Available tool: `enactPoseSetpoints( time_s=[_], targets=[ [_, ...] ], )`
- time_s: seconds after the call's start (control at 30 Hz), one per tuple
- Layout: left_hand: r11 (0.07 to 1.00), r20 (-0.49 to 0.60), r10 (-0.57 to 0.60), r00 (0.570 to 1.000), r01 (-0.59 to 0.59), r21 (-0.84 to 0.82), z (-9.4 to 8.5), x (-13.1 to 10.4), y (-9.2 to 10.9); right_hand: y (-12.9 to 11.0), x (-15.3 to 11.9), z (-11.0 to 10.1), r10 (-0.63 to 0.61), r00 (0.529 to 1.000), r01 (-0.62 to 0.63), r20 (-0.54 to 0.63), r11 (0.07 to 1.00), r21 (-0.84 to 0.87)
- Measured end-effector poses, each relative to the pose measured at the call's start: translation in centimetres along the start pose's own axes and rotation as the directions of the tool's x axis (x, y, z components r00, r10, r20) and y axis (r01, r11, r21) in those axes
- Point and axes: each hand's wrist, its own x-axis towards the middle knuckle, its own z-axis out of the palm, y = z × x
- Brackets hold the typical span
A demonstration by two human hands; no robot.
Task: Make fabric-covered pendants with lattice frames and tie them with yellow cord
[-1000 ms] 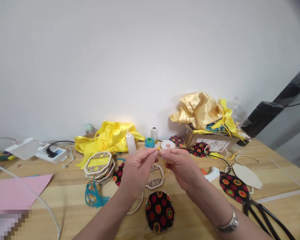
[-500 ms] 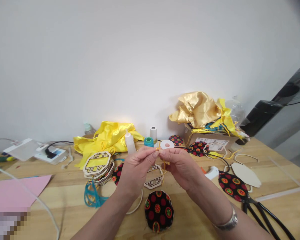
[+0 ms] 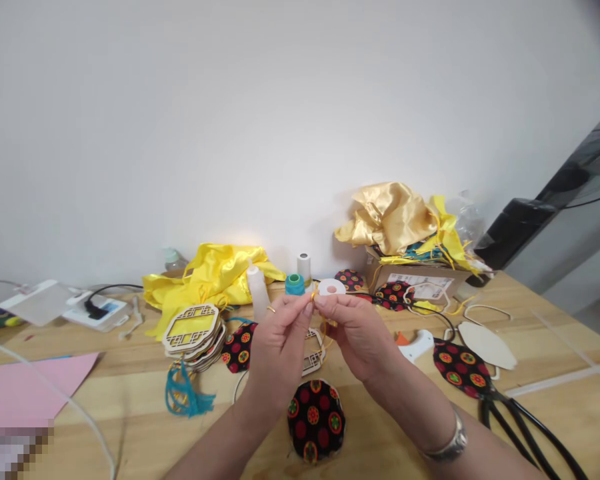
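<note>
Over the middle of the table, my left hand (image 3: 286,340) and my right hand (image 3: 349,332) meet at the fingertips, both closed in a pinch. Between them is a thin yellow cord (image 3: 314,294); part of it hangs below my right fingers. The pinched portion is mostly hidden. Beneath my hands lies a round, black padded piece with a flower print (image 3: 316,421). Behind my fingers, a wooden lattice frame (image 3: 314,360) is partly covered. A teal thread spool (image 3: 295,285) and a white tape roll (image 3: 332,287) stand just beyond.
Stacked lattice frames (image 3: 193,328) and a teal tassel (image 3: 187,399) lie left, before yellow satin (image 3: 225,270). A cardboard box (image 3: 420,283) holds fabric scraps at back right. Black-handled scissors (image 3: 523,427) and a white-orange glue gun (image 3: 417,345) are on the right. A white cable (image 3: 55,393) crosses the left.
My left hand has turned, so a ring on a finger now shows. Both hands stay pinched together on the cord. The whole view has shifted slightly.
</note>
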Motion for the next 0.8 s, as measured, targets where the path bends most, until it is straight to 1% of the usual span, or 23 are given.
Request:
enactPoseSetpoints(
  time_s=[0.1,0.23,0.33,0.4,0.5,0.67,0.8],
  targets=[
    [0.992,-0.01,-0.076,0.997,0.074,-0.102,0.36,-0.13,-0.27,0.11,-0.1,0.38,-0.045,0.999,0.045,0.0,0.999,0.011],
    [0.98,-0.025,-0.139,0.99,0.134,-0.148,0.59,-0.09,-0.1,0.32,-0.19,0.71,-0.088,0.996,0.088,0.0,0.996,0.016],
    [0.954,0.011,-0.218,0.976,0.216,-0.207,0.66,-0.16,-0.18,0.44,-0.15,0.7,-0.101,0.995,0.101,-0.011,0.995,0.015],
    [0.937,0.035,-0.262,0.964,0.263,-0.231,0.7,-0.26,-0.36,0.49,-0.1,0.68,-0.102,0.995,0.102,0.01,0.995,0.01],
    [0.929,0.043,-0.281,0.959,0.283,-0.239,0.75,-0.36,-0.49,0.58,-0.05,0.71,-0.097,0.994,0.097,0.056,0.995,0.005],
    [0.905,0.06,-0.313,0.948,0.317,-0.283,0.71,-0.31,-0.2,0.74,-0.02,0.83,-0.113,0.993,0.114,-0.021,0.992,0.06],
    [0.886,0.092,-0.319,0.943,0.331,-0.325,0.59,-0.24,-0.02,0.5,-0.12,0.98,-0.113,0.992,0.115,-0.058,0.993,0.021]
  ],
)
